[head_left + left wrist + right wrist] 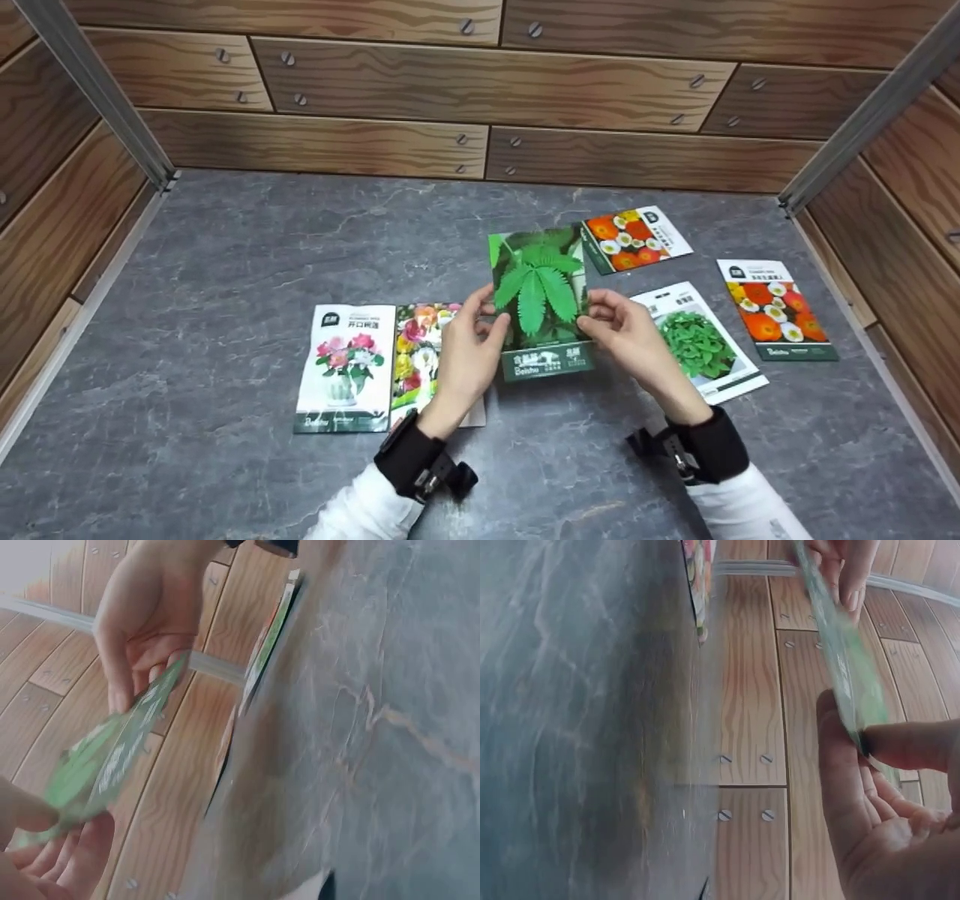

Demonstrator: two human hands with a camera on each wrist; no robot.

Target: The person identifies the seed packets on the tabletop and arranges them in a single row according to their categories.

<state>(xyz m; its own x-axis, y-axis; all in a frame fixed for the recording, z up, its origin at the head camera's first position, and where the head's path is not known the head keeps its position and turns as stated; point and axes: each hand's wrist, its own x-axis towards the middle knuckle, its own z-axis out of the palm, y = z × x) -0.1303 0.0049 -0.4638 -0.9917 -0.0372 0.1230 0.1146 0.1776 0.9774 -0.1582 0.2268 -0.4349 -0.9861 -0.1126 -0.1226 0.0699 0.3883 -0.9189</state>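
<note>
A green seed packet (538, 300) with a fern-like leaf picture is held up between both hands, raised off the grey table in the wrist views. My left hand (474, 341) pinches its left edge, thumb in front and fingers behind. On the opposite edge my right hand (634, 337) pinches it the same way. In the left wrist view the packet (112, 750) slants between the two hands; in the right wrist view the packet (851, 667) is seen nearly edge-on. Under the left hand lies a packet with colourful flowers (420, 352), partly covered.
A white packet with a flower vase (345, 367) lies at the left. Right of the hands lie a packet with green leaves (697, 345) and two orange-flower packets (634, 238), (778, 311). Wood-patterned panels (480, 82) wall the grey table (225, 255) at back and sides.
</note>
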